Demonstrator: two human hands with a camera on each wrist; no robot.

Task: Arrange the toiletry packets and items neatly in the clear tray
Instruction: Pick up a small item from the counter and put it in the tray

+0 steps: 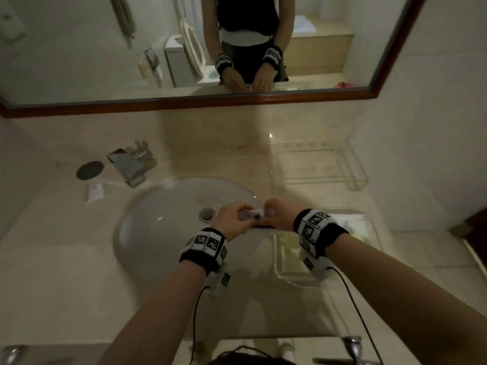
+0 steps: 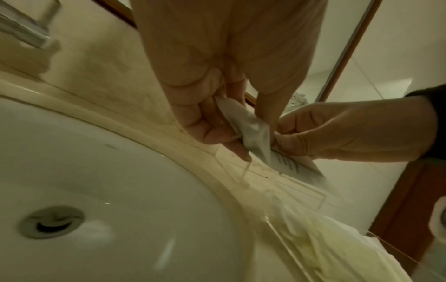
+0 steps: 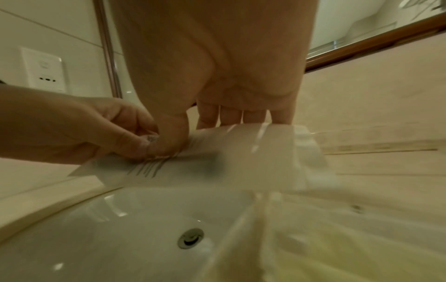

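Note:
Both hands meet over the sink's right rim and hold one flat white toiletry packet [image 1: 251, 215] with dark printed lines [image 3: 229, 158]. My left hand [image 1: 240, 214] pinches its crumpled left end [image 2: 251, 129] between thumb and fingers. Gripping the other end is my right hand [image 1: 266, 211], thumb on the near face and fingers behind [image 3: 241, 116]. Below the right wrist sits a clear tray [image 1: 280, 270] with pale crumpled packets in it [image 2: 313, 240]. A second clear tray [image 1: 353, 177] stands farther back on the right; I see nothing in it.
The white sink [image 1: 158, 241] with its drain plug [image 1: 207, 214] lies under the hands. A chrome faucet [image 1: 129, 167], a dark round disc [image 1: 89, 169] and a small pale packet [image 1: 93, 192] are on the counter at left. A mirror [image 1: 184, 101] backs the counter.

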